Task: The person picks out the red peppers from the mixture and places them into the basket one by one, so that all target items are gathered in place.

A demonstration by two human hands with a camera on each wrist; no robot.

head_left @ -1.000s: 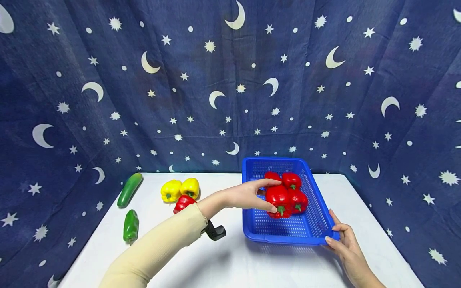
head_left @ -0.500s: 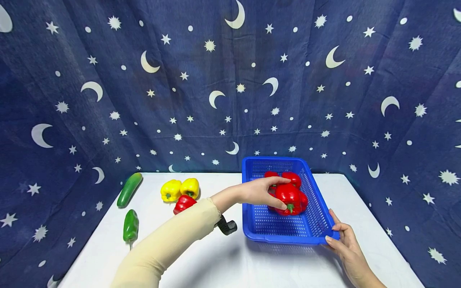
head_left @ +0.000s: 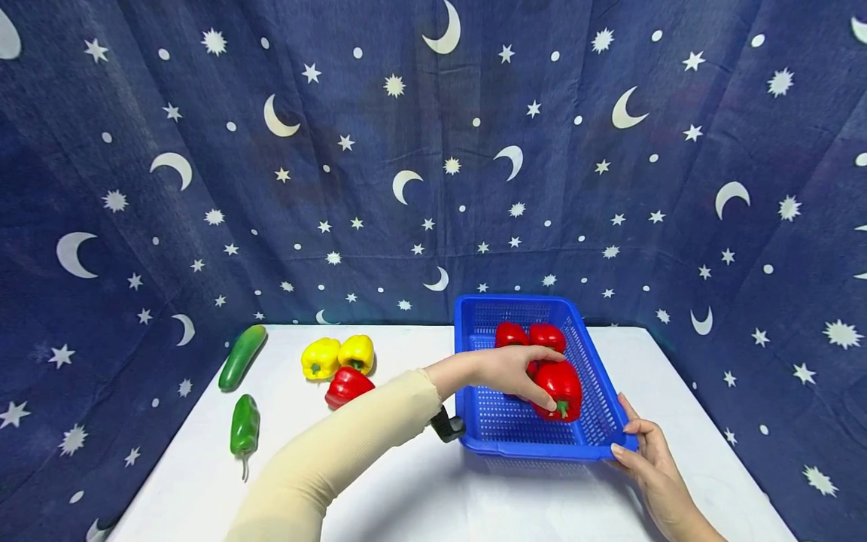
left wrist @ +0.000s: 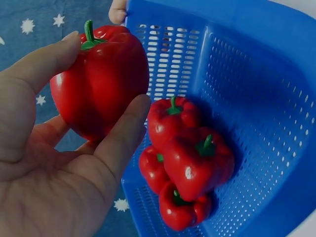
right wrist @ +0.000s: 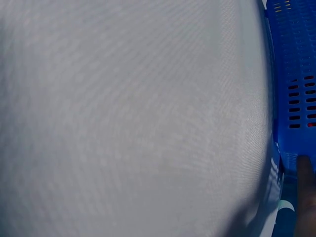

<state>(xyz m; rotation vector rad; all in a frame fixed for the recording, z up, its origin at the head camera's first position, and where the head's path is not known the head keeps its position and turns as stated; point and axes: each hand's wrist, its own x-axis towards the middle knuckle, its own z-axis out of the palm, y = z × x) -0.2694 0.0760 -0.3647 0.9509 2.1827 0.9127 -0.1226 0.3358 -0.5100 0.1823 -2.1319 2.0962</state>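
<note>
My left hand reaches in over the blue plastic basket and grips a red bell pepper between thumb and fingers, its green stem beside the thumb tip in the left wrist view. Under and behind that pepper, several more red bell peppers lie bunched in the basket. My right hand holds the basket's near right corner, thumb on the rim and fingers along the outer side. In the right wrist view only one dark finger shows against the basket wall.
Left of the basket, a third red bell pepper group member, a lone red bell pepper, lies near two yellow bell peppers. Farther left are a green pepper and a cucumber. A starry blue curtain surrounds the white table.
My left hand has carried the red bell pepper rightward across the basket, over the other peppers. The right hand and the basket stay where they were.
</note>
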